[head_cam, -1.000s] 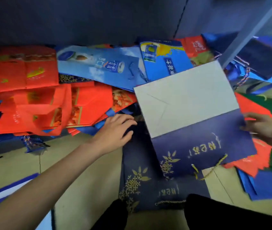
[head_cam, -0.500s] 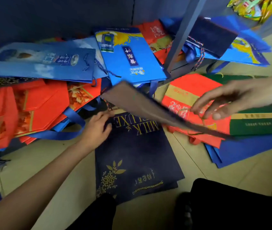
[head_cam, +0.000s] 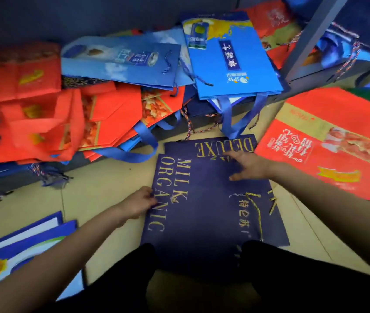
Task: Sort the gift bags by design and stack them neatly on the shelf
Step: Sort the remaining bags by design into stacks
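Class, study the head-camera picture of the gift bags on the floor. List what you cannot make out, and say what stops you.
- How many navy bags lie stacked: top bag covers the rest.
- Navy bag's near edge: the person's dark knees hide it.
- Left red bags' print: blurred.
- White-and-blue bag: cut by left edge.
- Left hand fingertips: curled at the bag edge, grip unclear.

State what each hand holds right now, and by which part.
The left hand pinches the left edge of the flat navy paper gift bag with gold "MILK ORGANIC" lettering. The right hand lies open on its top face, pressing, not gripping.
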`<state>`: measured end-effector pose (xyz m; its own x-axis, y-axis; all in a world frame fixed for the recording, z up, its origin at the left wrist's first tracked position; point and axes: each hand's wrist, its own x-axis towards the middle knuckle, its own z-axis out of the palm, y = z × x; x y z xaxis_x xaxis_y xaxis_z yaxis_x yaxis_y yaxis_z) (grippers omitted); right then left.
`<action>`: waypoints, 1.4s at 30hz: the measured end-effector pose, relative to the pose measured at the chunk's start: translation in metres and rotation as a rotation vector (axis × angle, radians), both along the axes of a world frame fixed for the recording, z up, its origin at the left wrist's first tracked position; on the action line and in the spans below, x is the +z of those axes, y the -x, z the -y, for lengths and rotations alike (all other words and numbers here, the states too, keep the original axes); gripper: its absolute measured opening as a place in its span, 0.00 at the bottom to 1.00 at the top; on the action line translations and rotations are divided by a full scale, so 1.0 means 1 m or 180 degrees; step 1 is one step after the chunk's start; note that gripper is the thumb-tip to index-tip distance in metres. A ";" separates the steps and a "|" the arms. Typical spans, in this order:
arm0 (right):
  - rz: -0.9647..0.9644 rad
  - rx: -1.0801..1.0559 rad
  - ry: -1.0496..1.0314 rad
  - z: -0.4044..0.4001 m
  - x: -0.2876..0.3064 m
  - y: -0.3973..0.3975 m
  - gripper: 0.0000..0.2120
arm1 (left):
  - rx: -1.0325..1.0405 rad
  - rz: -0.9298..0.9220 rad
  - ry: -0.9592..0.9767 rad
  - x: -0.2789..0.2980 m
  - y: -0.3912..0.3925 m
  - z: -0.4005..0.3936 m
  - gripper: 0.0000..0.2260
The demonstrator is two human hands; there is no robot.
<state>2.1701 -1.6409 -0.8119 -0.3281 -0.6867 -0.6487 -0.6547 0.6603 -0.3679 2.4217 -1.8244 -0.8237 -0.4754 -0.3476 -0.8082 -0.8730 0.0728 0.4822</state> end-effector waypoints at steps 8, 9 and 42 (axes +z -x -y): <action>0.0126 -0.0355 0.0658 0.008 -0.016 -0.018 0.30 | -0.0863 -0.0765 0.1136 -0.008 0.018 -0.018 0.21; 0.0142 -0.0423 0.0798 0.001 -0.010 -0.016 0.29 | -0.1032 -0.0954 0.1249 -0.005 0.022 -0.020 0.22; -0.0289 -0.3422 0.0709 -0.119 -0.037 0.034 0.33 | -0.0669 -0.0414 0.0588 -0.031 0.099 -0.082 0.32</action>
<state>2.1358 -1.5220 -0.8492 -0.8649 -0.1129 -0.4891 0.1913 0.8267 -0.5291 2.3223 -1.7422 -0.8545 -0.6477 -0.3662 -0.6682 -0.7614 0.3421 0.5506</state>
